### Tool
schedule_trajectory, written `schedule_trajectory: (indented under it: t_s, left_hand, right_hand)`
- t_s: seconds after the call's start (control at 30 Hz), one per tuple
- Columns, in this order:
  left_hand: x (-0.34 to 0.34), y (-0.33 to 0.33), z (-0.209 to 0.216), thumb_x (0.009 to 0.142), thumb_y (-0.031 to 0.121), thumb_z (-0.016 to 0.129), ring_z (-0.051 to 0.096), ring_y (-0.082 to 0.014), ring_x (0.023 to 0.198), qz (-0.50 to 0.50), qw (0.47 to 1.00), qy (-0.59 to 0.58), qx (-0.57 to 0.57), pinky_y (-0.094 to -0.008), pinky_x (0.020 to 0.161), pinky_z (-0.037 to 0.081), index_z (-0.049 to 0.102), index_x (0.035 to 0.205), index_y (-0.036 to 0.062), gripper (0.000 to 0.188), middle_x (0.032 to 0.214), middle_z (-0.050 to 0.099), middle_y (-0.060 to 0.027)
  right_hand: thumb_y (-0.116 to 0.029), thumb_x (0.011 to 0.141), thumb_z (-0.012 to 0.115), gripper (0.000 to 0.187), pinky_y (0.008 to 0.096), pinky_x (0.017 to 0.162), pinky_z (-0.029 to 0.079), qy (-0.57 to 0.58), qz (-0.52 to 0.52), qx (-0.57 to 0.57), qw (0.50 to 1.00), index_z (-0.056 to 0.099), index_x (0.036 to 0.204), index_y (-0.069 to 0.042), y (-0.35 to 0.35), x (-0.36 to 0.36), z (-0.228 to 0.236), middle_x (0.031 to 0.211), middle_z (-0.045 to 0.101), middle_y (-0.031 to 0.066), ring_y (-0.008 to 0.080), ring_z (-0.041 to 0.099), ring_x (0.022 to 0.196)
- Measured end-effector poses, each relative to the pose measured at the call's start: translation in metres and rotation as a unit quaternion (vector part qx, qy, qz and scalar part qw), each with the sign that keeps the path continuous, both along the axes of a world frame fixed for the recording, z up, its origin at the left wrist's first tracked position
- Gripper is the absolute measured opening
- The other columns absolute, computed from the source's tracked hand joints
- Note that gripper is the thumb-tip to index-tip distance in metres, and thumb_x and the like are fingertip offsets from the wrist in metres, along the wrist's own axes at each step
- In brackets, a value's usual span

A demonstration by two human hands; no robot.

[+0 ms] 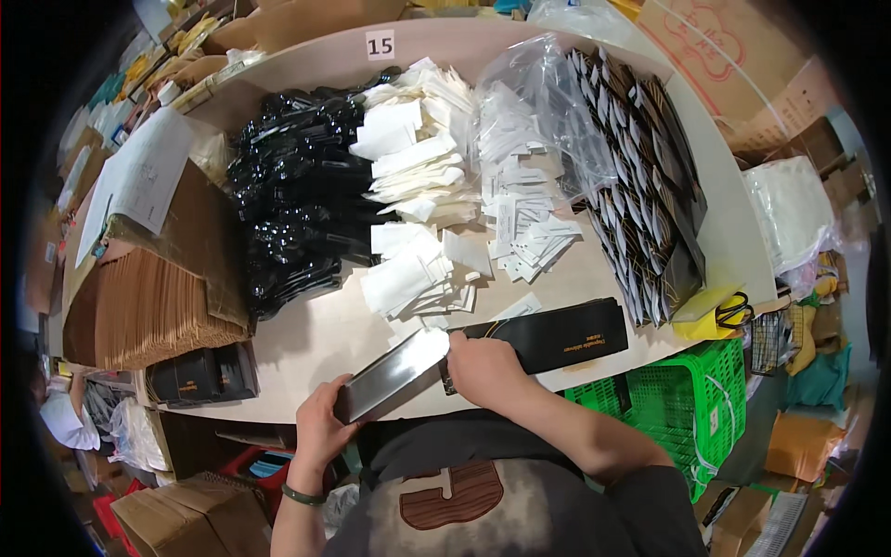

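Observation:
A long, flat, glossy dark packet slants up to the right across the table's front edge, its far end washed out by glare. The fingers of my left hand are closed around its near left end. My right hand is curled at the far end, fingertips mostly hidden. Just beyond that hand, a black printed sleeve lies flat on the table. Ahead of both hands are white paper packets in an overlapping row, and small white sachets sit to their right.
Black plastic-wrapped pieces are heaped back left, beside a carton of brown sleeves. More black sleeves stand stacked at the right under a clear bag. A green crate is below the right edge, near yellow-wrapped scissors.

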State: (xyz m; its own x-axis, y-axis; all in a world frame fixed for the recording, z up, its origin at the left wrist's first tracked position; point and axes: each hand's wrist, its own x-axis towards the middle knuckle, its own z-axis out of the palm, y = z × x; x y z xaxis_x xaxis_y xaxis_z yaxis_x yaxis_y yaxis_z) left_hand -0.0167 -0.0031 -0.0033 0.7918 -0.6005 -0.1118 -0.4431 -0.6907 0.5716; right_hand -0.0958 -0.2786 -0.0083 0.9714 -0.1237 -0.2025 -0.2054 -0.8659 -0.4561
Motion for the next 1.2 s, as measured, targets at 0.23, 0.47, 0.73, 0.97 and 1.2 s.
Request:
schedule_trajectory:
  t_s: [0.23,0.47,0.73,0.97,1.2]
  left_hand:
    - [0.006,0.007,0.01,0.06,0.005,0.085,0.065,-0.035,0.096,-0.06,0.997,-0.023,0.048,-0.0398,0.083,0.053,0.061,0.123,0.0091,0.068,0.1,0.066,-0.014]
    - [0.003,0.002,-0.007,0.062,0.008,0.083,0.065,-0.0357,0.099,0.033,0.999,0.0,0.001,-0.0395,0.086,0.053,0.06,0.125,0.0084,0.066,0.106,0.066,-0.0149]
    - [-0.018,-0.022,0.0,0.072,0.008,0.08,0.063,-0.0302,0.112,0.02,0.953,0.261,-0.153,-0.0369,0.095,0.051,0.054,0.13,0.0023,0.063,0.128,0.061,-0.0162]
    - [-0.028,-0.086,0.019,0.071,0.006,0.073,0.062,-0.0331,0.106,-0.154,0.93,0.281,-0.178,-0.0385,0.089,0.051,0.054,0.117,0.0027,0.05,0.114,0.059,-0.0208]
    - [-0.014,-0.018,-0.016,0.07,0.01,0.075,0.063,-0.0398,0.09,0.084,0.995,-0.018,-0.043,-0.0419,0.076,0.052,0.057,0.111,0.0032,0.045,0.099,0.063,-0.0183]
  right_hand:
    - [-0.022,0.087,0.06,0.023,0.0504,0.065,0.053,-0.013,-0.023,0.043,0.999,0.057,0.088,0.001,-0.002,0.001,-0.009,0.07,0.065,0.0207,0.0401,0.067,0.071]
    - [-0.023,0.092,0.064,0.025,0.052,0.066,0.052,-0.028,-0.005,0.079,0.996,0.054,0.088,-0.001,-0.008,-0.006,0.0,0.074,0.064,0.0212,0.0428,0.065,0.076]
    - [-0.032,0.074,0.082,0.047,0.0444,0.101,0.044,-0.139,0.221,-0.056,0.964,0.061,0.104,-0.002,-0.066,-0.021,0.028,0.126,0.053,0.0204,0.0379,0.055,0.114]
    - [-0.041,0.077,0.071,0.047,0.0485,0.099,0.044,-0.189,0.239,-0.024,0.952,0.062,0.102,-0.002,-0.037,-0.005,0.013,0.122,0.059,0.0231,0.0409,0.056,0.114]
    - [-0.039,0.088,0.068,0.036,0.0457,0.056,0.05,-0.011,0.032,-0.057,0.998,0.06,0.077,-0.005,0.009,0.0,0.006,0.062,0.063,0.0138,0.035,0.065,0.062]
